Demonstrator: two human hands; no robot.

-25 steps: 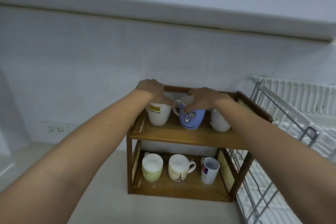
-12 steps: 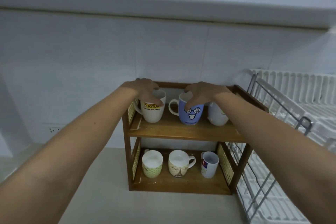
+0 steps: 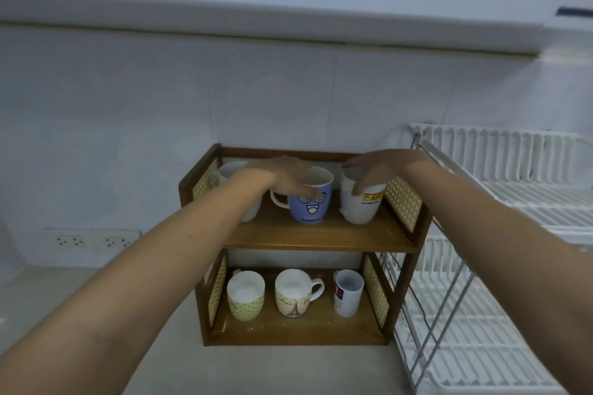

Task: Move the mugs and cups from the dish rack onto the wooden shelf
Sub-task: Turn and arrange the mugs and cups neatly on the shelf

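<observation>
wooden shelf (image 3: 321, 236) now holding six mugs; dish rack (image 3: 500, 196) showing none. left hand (image 3: 288, 175) has shifted onto the blue mug (image 3: 310, 200), fingers draped over its rim. right hand (image 3: 375, 170) is gripping the white logo mug (image 3: 361, 205) (moved to the right end). task looking nearly finished; upper tier is getting crowded.

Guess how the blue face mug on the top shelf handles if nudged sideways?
The blue face mug looks glazed ceramic: probably rigid, fairly heavy, breakable. It stands upright and tapers to a narrower base, so it would likely slide, maybe tip. Its handle points left, toward the partly hidden white mug.
</observation>
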